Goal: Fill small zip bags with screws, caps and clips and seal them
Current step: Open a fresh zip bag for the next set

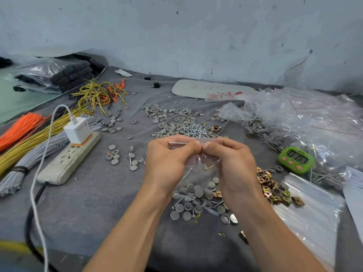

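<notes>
A small clear zip bag (198,177) with a red seal line hangs upright above the grey cloth in the middle. Inside it lie grey caps, screws and brass clips. My left hand (167,163) and my right hand (233,163) pinch the bag's top strip side by side, thumbs meeting at its middle. Loose grey caps (169,114) spread behind the hands. A pile of screws (198,129) lies just beyond the bag. Brass clips (275,189) sit to the right of my right wrist. More caps and screws (186,209) lie under the bag.
A white power strip (68,160) with a charger and cable lies left. Bundles of orange, yellow and grey ties (29,138) lie far left. A green timer (296,160), a heap of filled bags (294,122) and a stack of empty zip bags (312,211) lie right.
</notes>
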Tool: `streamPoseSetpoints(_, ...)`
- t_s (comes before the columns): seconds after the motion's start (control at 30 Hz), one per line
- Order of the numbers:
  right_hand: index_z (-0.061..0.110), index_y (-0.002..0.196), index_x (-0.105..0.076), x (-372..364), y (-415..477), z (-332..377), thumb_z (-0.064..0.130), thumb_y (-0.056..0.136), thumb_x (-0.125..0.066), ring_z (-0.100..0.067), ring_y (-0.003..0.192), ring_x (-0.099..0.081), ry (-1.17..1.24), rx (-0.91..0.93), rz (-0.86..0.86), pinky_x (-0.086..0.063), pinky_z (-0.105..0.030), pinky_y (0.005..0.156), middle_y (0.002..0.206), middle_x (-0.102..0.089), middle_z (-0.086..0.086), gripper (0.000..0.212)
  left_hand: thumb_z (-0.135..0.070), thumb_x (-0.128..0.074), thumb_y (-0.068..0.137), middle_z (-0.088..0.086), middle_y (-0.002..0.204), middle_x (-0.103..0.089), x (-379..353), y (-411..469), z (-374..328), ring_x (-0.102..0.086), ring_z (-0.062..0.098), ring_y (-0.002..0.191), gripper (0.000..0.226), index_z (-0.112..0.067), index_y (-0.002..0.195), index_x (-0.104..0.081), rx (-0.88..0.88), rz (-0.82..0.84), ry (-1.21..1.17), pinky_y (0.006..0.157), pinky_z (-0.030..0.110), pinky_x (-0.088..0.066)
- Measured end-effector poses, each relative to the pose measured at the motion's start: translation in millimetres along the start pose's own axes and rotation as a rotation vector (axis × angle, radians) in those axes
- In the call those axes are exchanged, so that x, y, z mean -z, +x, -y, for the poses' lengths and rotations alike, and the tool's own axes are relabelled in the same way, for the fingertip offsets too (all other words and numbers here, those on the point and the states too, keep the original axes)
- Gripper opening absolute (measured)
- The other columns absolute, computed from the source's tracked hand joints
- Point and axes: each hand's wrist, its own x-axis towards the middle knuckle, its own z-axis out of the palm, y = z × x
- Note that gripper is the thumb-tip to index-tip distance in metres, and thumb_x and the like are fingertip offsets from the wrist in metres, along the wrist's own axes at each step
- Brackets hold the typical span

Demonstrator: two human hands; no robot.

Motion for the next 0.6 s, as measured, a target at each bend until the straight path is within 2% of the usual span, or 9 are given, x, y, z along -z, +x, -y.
streamPoseSetpoints(0.1, 0.013, 0.069, -0.078, 0.1, -0.1, -2.6, 0.014, 0.069, -0.074, -0.027, 0.073, -0.063, -0.054, 0.036, -0.002, -0.054, -0.046, 0.078, 0.066, -0.069, -0.004, 0.004, 0.002, -0.078, 0.081, 0.008, 0.070, -0.076, 0.5, -0.1, 0.4, -0.072, 0.014, 0.062, 0.024, -0.018, 0.068, -0.080, 0.007, -0.003, -0.023, 0.057, 0.021, -0.054)
streamPoseSetpoints(0.2, 0.012, 0.071, -0.077, 1.2, -0.2, -2.8, 0.012, 0.073, -0.076, -0.020, 0.070, -0.065, -0.036, 0.040, 0.020, -0.055, -0.035, 0.071, 0.068, -0.070, -0.002, 0.002, 0.000, -0.077, 0.082, 0.010, 0.075, -0.077, 0.1, -2.0, 0.0, -0.075, 0.017, 0.067, 0.019, -0.016, 0.072, -0.081, 0.000, 0.039, -0.073, 0.061, 0.024, -0.057)
streamPoseSetpoints(0.27, 0.012, 0.070, -0.074, 2.6, 0.8, -2.9, 0.004, 0.077, -0.076, -0.018, 0.065, -0.065, -0.005, 0.029, 0.031, -0.055, -0.030, 0.065, 0.066, -0.069, -0.002, 0.010, -0.001, -0.075, 0.083, 0.010, 0.079, -0.078, 0.0, -4.4, -0.5, -0.076, 0.017, 0.072, 0.016, -0.013, 0.077, -0.083, -0.015, 0.104, -0.091, 0.064, 0.024, -0.058)
streamPoseSetpoints(0.33, 0.013, 0.069, -0.075, 3.7, 1.6, -2.6, 0.009, 0.073, -0.077, -0.023, 0.069, -0.065, -0.006, 0.009, 0.031, -0.056, -0.035, 0.069, 0.068, -0.069, -0.006, 0.006, -0.002, -0.073, 0.087, 0.012, 0.085, -0.079, 0.4, -4.4, 0.0, -0.077, 0.018, 0.077, 0.011, -0.006, 0.084, -0.082, -0.013, 0.123, -0.077, 0.064, 0.022, -0.057)
streamPoseSetpoints(0.43, 0.013, 0.072, -0.077, 4.8, 1.2, -1.5, 0.016, 0.068, -0.078, -0.031, 0.080, -0.062, -0.017, -0.007, 0.026, -0.055, -0.053, 0.084, 0.075, -0.070, -0.012, 0.005, -0.005, -0.074, 0.089, 0.015, 0.087, -0.079, -0.4, -1.9, 2.1, -0.076, 0.016, 0.076, 0.011, 0.004, 0.092, -0.078, 0.013, 0.066, -0.021, 0.059, 0.018, -0.052)
streamPoseSetpoints(0.53, 0.017, 0.068, -0.076, 4.8, 0.1, 0.4, 0.016, 0.072, -0.077, -0.028, 0.076, -0.062, -0.005, -0.004, 0.026, -0.054, -0.048, 0.082, 0.071, -0.069, -0.009, 0.004, -0.007, -0.077, 0.087, 0.018, 0.088, -0.078, -2.1, -0.2, 3.6, -0.075, 0.017, 0.077, 0.017, 0.006, 0.097, -0.077, 0.031, 0.008, -0.011, 0.060, 0.019, -0.053)
streamPoseSetpoints(0.6, 0.018, 0.065, -0.075, 4.1, -0.4, 0.5, 0.009, 0.082, -0.076, -0.027, 0.075, -0.062, 0.001, 0.006, 0.031, -0.054, -0.048, 0.082, 0.070, -0.068, -0.007, 0.020, -0.007, -0.078, 0.086, 0.017, 0.087, -0.078, -3.9, -1.5, 2.2, -0.076, 0.017, 0.077, 0.016, 0.005, 0.096, -0.078, 0.039, -0.004, -0.022, 0.060, 0.019, -0.054)
